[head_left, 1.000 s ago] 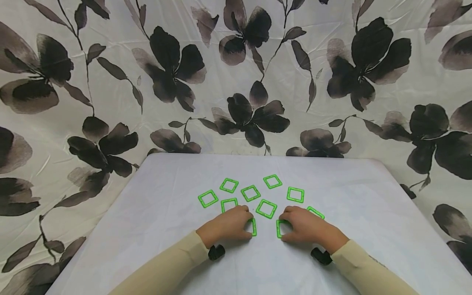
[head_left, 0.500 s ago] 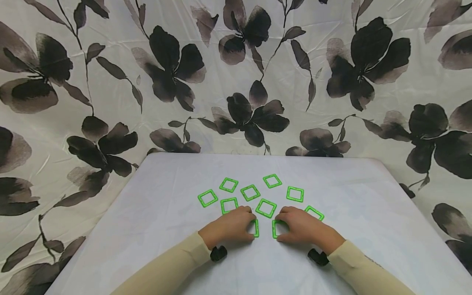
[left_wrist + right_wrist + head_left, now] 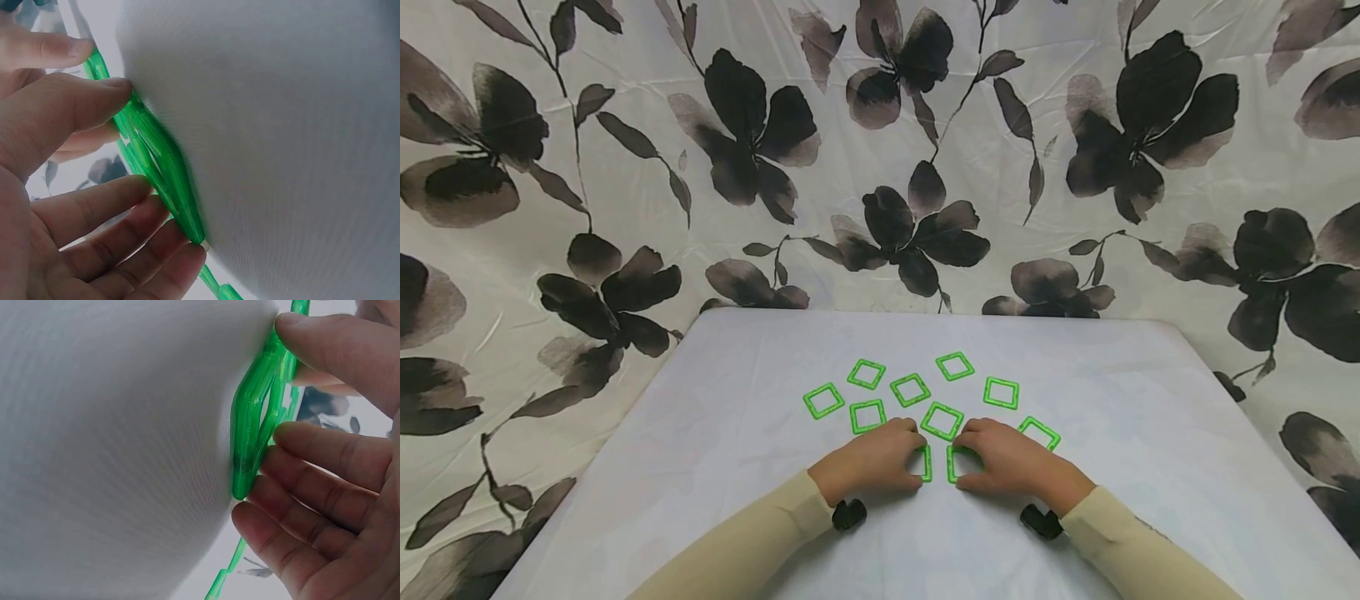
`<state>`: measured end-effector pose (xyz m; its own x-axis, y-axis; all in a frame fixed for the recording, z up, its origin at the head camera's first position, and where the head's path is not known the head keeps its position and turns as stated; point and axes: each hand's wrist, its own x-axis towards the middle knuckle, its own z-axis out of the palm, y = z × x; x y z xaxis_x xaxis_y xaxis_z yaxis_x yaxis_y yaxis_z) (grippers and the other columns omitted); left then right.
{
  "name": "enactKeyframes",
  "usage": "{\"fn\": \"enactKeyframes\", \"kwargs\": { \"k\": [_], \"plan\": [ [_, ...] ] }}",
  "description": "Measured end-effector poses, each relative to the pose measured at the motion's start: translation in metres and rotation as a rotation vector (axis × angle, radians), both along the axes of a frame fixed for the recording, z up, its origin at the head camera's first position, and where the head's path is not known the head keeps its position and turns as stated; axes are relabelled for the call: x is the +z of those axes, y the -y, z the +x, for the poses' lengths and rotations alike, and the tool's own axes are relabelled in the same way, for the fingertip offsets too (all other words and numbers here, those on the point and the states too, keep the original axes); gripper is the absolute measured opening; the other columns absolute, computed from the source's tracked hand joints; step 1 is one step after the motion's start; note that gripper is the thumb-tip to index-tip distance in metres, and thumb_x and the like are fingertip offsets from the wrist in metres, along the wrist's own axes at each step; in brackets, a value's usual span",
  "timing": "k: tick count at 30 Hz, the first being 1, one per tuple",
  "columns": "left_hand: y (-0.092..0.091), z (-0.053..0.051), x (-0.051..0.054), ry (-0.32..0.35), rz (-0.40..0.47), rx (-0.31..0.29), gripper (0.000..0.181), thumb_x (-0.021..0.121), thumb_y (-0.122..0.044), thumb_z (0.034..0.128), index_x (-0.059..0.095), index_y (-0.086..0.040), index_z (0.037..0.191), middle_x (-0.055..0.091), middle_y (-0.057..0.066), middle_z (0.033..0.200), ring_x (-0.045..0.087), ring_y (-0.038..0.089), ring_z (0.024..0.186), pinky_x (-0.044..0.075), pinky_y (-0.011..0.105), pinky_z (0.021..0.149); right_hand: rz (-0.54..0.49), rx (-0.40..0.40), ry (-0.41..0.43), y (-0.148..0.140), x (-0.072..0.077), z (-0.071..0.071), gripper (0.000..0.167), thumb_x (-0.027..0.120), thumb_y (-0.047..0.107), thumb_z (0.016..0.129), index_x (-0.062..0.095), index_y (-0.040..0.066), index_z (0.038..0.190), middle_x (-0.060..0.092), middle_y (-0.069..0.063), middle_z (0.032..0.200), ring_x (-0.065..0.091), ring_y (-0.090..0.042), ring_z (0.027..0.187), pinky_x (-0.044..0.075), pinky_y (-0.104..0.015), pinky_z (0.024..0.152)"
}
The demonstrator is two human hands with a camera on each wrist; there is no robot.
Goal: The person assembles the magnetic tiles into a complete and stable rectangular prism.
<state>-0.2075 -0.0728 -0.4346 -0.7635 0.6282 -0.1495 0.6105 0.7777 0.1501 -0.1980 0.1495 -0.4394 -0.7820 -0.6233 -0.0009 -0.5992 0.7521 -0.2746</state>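
Head view, left hand (image 3: 880, 456) pinching a hollow green square (image 3: 928, 464), right hand (image 3: 1011, 458) pinching a matching square (image 3: 951, 465), flat white tabletop (image 3: 940, 542).

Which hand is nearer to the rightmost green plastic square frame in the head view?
The right hand: it lies in front of that green frame, partly hiding it. The left hand is farther away, to the frame's left.

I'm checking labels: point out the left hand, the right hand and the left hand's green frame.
Left hand (image 3: 877, 456): head view, back of hand.
Right hand (image 3: 1013, 459): head view, back of hand.
Left hand's green frame (image 3: 175, 171): left wrist view, one bar.
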Motion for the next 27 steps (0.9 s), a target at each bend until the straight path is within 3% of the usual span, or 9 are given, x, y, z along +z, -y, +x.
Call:
{"fn": "enactKeyframes", "kwargs": {
  "k": [12, 27],
  "plan": [
    [-0.0028, 0.0029, 0.0028, -0.008, 0.02, -0.026, 0.047, 0.074, -0.036, 0.0815, 0.066, -0.011, 0.12, 0.059, -0.002, 0.109, 0.053, 0.011, 0.098, 0.048, 0.026, 0.088, 0.004, 0.027, -0.024, 0.0045, -0.0021, -0.0002, 0.047, 0.076, 0.041, 0.08, 0.068, 0.011, 0.115, 0.062, 0.001, 0.111, 0.058, -0.018, 0.105, 0.048, -0.038, 0.094],
    [-0.0035, 0.0015, -0.0013, -0.033, 0.022, -0.055, 0.045, 0.074, -0.036, 0.0808, 0.067, -0.011, 0.117, 0.059, -0.002, 0.107, 0.053, 0.011, 0.096, 0.048, 0.025, 0.086, -0.013, 0.058, -0.053, 0.0068, -0.0041, -0.0012, 0.045, 0.077, 0.037, 0.081, 0.068, 0.009, 0.114, 0.062, 0.0, 0.111, 0.059, -0.019, 0.106, 0.048, -0.039, 0.093]
  ]
}}
